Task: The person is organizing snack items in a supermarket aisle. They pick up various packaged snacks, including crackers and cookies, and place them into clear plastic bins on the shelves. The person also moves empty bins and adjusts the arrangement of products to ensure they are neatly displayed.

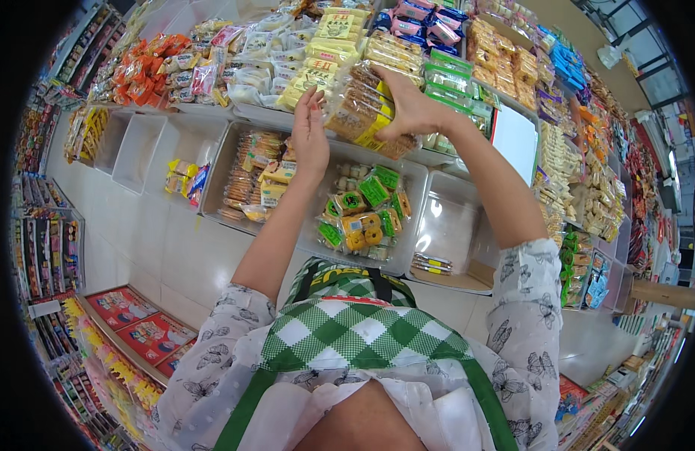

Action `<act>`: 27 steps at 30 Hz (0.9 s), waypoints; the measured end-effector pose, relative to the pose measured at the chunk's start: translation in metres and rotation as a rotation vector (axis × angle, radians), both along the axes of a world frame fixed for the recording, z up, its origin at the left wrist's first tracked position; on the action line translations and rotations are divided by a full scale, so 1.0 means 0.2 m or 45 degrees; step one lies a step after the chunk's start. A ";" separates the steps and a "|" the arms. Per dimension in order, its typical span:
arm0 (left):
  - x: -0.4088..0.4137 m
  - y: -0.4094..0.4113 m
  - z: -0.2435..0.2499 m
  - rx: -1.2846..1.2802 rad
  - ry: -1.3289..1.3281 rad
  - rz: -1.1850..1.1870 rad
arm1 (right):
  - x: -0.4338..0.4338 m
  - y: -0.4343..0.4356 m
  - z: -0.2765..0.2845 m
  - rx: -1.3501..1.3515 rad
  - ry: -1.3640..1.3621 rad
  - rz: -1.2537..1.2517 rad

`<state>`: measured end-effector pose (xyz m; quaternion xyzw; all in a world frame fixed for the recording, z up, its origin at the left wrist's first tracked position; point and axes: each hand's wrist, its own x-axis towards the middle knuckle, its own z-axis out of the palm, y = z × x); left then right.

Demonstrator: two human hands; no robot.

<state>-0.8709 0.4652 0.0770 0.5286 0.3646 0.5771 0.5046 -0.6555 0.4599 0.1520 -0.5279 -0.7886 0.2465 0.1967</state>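
Observation:
My right hand [412, 107] grips a row of brown crackers in clear wrappers with yellow labels [356, 110], thumb on the near side and fingers over the far side. The row is tilted above the front edge of the upper display bins. Just left of it, my left hand [312, 135] is raised with fingers extended and nothing in it; whether it touches the wrapper is unclear. Under my left wrist is a bin [215, 169] of packaged biscuits [251, 169]. Nearer me, a clear plastic bin [308, 239] holds green-and-yellow snack packs [364, 211].
Yellow packs [316, 73], orange packs [144, 70] and green packs [449, 76] fill the upper bins. At the lower right, a bin [446, 220] contains a few flat packets [432, 264]. A white board [515, 141] stands by my right forearm. Stocked shelves [45, 248] line the left.

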 end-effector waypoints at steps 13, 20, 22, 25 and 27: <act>0.08 0.13 0.00 0.478 0.796 -0.127 | 0.06 0.24 -0.24 -0.003 -0.395 -0.125; 0.13 0.19 -0.12 0.535 0.952 -0.196 | 0.02 0.20 -0.22 0.043 -0.564 -0.151; 0.14 0.14 -0.12 0.593 1.071 -0.177 | 0.02 0.17 -0.25 0.087 -0.601 -0.169; 0.14 0.12 -0.14 0.668 1.302 -0.156 | 0.00 0.16 -0.29 0.278 -0.699 -0.158; 0.14 0.12 -0.14 0.713 1.515 -0.107 | 0.00 0.17 -0.28 0.212 -0.744 -0.144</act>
